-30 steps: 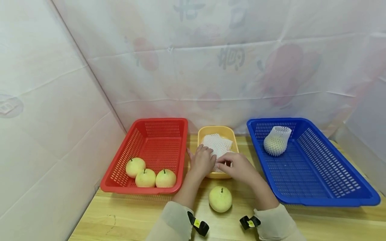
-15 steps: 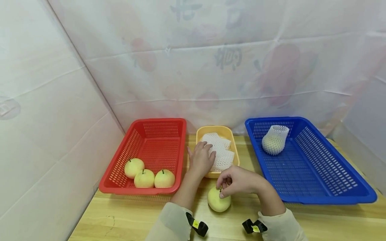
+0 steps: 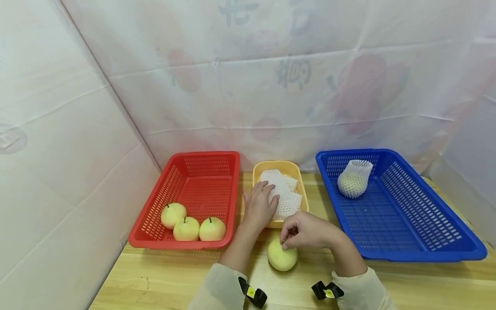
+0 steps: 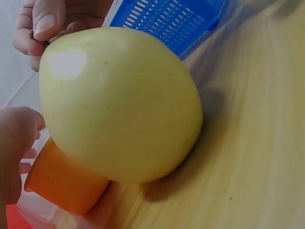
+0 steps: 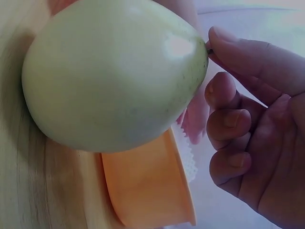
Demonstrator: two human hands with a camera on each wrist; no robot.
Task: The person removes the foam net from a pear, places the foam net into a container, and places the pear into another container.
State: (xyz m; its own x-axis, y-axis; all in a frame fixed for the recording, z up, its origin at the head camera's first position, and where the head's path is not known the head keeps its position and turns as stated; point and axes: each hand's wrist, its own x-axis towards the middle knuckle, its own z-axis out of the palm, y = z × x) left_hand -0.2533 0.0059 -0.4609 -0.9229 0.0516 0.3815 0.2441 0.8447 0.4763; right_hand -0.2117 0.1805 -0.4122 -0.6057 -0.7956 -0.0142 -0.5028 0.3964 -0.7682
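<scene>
A round yellow pear point(image 3: 282, 259) stands on the table in front of the small yellow tray point(image 3: 304, 191). My right hand point(image 3: 308, 231) pinches its dark stem between thumb and forefinger; in the right wrist view this hand's point(image 5: 262, 109) other fingers curl loosely beside the pear point(image 5: 114, 76). The pear's underside appears to be on the wood. My left hand point(image 3: 258, 206) lies over the tray's left side, fingers spread, at the white foam net sleeves point(image 3: 288, 204). Whether its fingertips press on the sleeves is hard to tell.
To the left is a red basket point(image 3: 237, 193) with 3 bare pears point(image 3: 187, 229) near its front. A blue basket point(image 3: 403, 258) on the right holds a pear in a foam net point(image 3: 353, 181). A fabric-covered wall point(image 3: 248, 99) rises behind.
My right hand has come back from the foam sleeves in the tray to the pear and taken its stem. The left hand stays over the tray, nearly still.
</scene>
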